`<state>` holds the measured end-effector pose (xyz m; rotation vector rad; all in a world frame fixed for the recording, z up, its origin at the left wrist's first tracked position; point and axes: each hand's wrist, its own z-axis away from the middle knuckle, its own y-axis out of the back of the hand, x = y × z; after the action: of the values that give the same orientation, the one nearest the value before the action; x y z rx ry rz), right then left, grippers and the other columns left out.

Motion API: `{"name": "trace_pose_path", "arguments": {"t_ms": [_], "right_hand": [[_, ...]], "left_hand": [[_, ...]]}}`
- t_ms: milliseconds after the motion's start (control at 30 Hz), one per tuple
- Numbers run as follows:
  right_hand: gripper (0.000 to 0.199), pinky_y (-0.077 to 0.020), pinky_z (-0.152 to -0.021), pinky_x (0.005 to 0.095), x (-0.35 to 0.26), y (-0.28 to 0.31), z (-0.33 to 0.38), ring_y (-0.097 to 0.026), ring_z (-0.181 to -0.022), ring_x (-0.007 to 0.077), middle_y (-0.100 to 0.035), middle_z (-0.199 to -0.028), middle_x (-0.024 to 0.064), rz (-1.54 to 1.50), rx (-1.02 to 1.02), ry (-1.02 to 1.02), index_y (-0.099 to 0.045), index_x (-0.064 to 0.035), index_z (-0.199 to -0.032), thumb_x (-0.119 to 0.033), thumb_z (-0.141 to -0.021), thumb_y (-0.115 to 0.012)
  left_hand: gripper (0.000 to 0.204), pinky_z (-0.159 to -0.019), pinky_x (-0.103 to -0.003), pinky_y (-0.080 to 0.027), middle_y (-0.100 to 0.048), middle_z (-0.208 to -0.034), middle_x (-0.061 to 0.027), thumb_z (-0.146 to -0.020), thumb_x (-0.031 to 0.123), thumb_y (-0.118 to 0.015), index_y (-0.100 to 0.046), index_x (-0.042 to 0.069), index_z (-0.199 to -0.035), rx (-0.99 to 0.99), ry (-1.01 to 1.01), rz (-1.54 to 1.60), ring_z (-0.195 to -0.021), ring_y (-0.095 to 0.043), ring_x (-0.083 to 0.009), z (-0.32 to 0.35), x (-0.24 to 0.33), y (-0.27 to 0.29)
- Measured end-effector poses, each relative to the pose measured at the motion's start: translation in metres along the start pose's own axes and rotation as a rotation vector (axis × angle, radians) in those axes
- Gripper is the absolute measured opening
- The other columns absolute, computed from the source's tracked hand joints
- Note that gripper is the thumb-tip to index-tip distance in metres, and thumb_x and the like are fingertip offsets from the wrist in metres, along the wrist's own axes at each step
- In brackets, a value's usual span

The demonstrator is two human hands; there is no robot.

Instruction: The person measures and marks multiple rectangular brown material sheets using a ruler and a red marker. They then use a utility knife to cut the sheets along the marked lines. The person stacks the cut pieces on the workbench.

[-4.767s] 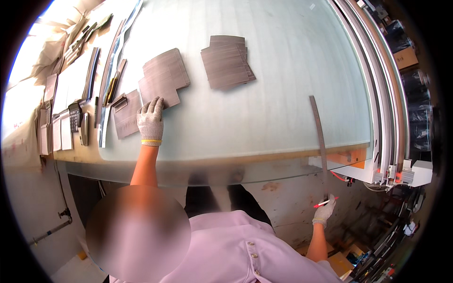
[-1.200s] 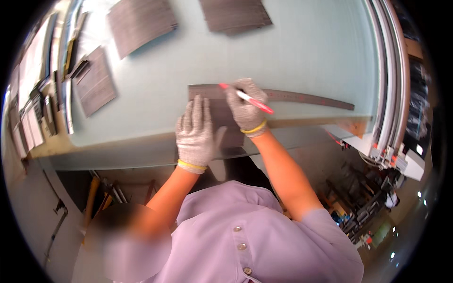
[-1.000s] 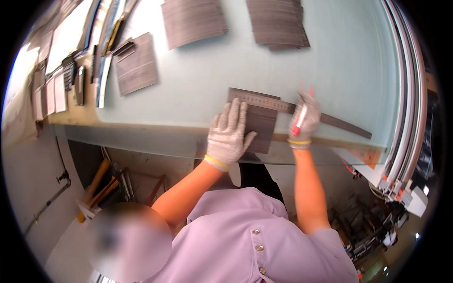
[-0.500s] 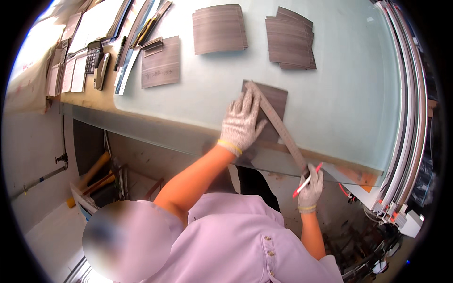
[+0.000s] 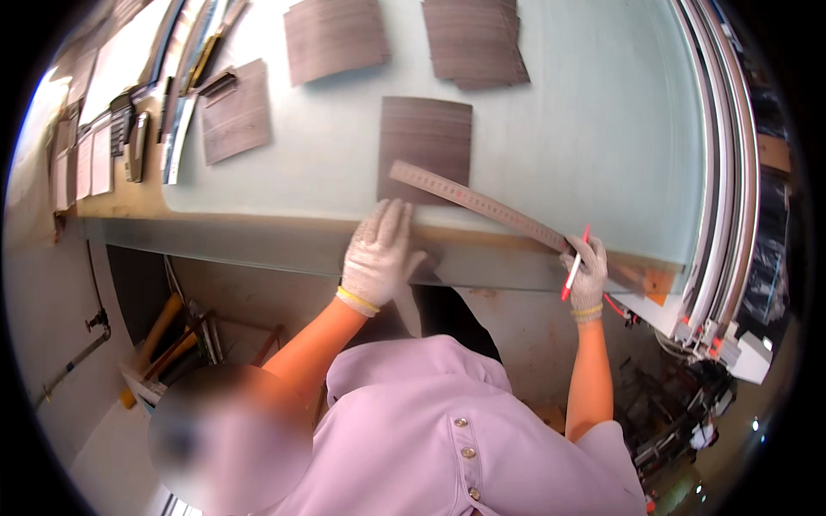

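A dark brown wood-grain square panel lies on the glass tabletop, close to its front edge. A long steel ruler crosses its lower part at a slant, the far tip over the panel. My right hand, in a knitted glove, closes on the ruler's near end and also holds a red-and-white pen. My gloved left hand is open, fingers stretched out, at the table edge just below the panel's near left corner. Whether its fingertips touch the panel I cannot tell.
Two stacks of similar panels, the left stack and the right stack, sit farther back. A single marked panel bears a small dark piece. A calculator, a stapler and pens lie left. Long profiles line the right edge.
My left hand has slid off the panel toward me. The ruler has swung flatter across the panel's lower part, and my right hand has moved with it. The view has shifted too.
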<state>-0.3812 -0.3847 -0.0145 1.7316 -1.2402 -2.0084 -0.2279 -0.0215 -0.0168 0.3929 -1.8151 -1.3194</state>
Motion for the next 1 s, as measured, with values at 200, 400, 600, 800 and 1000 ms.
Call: {"name": "trace_pose_path", "arguments": {"t_ms": [200, 400, 600, 800, 1000], "right_hand": [[0.044, -0.0486, -0.088, 0.0392, -0.002, -0.003, -0.024, -0.06, -0.096, 0.0283, -0.063, -0.1, 0.0098, 0.017, -0.028, 0.055, -0.075, -0.0055, -0.112, 0.006, -0.07, -0.078], [0.042, -0.0469, -0.091, 0.0418, -0.006, -0.007, -0.042, -0.06, -0.099, 0.0301, -0.065, -0.1, 0.0083, 0.159, -0.038, 0.165, -0.075, -0.0083, -0.111, 0.0, -0.069, -0.079], [0.039, -0.0458, -0.092, 0.0424, -0.005, -0.011, -0.057, -0.061, -0.1, 0.0303, -0.066, -0.103, 0.0087, 0.186, -0.024, 0.219, -0.076, -0.0087, -0.108, -0.002, -0.07, -0.079], [0.041, -0.0444, -0.095, 0.0428, -0.004, -0.012, -0.066, -0.06, -0.103, 0.0307, -0.066, -0.104, 0.0093, 0.214, -0.035, 0.232, -0.076, -0.0102, -0.109, -0.002, -0.069, -0.079], [0.043, -0.0436, -0.098, 0.0436, 0.0, -0.01, -0.071, -0.06, -0.106, 0.0311, -0.066, -0.107, 0.0096, 0.242, -0.049, 0.235, -0.076, -0.0119, -0.111, -0.003, -0.069, -0.08]], "left_hand": [[0.079, -0.113, -0.05, -0.042, -0.05, -0.15, -0.0193, -0.081, 0.027, -0.079, -0.05, 0.0, -0.15, 0.003, 0.013, -0.059, -0.139, -0.047, -0.0397, -0.001, 0.002, -0.003], [0.079, -0.112, -0.051, -0.042, -0.051, -0.149, -0.0195, -0.082, 0.028, -0.079, -0.05, 0.001, -0.15, 0.012, 0.005, -0.075, -0.136, -0.05, -0.0404, -0.002, 0.0, -0.005], [0.079, -0.112, -0.051, -0.042, -0.05, -0.15, -0.0194, -0.081, 0.027, -0.079, -0.05, 0.0, -0.15, 0.018, 0.009, -0.052, -0.135, -0.05, -0.0408, -0.002, 0.0, -0.005], [0.079, -0.112, -0.051, -0.042, -0.049, -0.152, -0.0191, -0.08, 0.027, -0.079, -0.051, -0.001, -0.148, 0.016, 0.01, -0.054, -0.135, -0.05, -0.0404, -0.004, 0.001, -0.004], [0.08, -0.112, -0.051, -0.042, -0.047, -0.153, -0.0195, -0.079, 0.027, -0.08, -0.05, -0.001, -0.148, 0.003, 0.011, -0.048, -0.135, -0.05, -0.0401, -0.005, 0.002, -0.002]]}}
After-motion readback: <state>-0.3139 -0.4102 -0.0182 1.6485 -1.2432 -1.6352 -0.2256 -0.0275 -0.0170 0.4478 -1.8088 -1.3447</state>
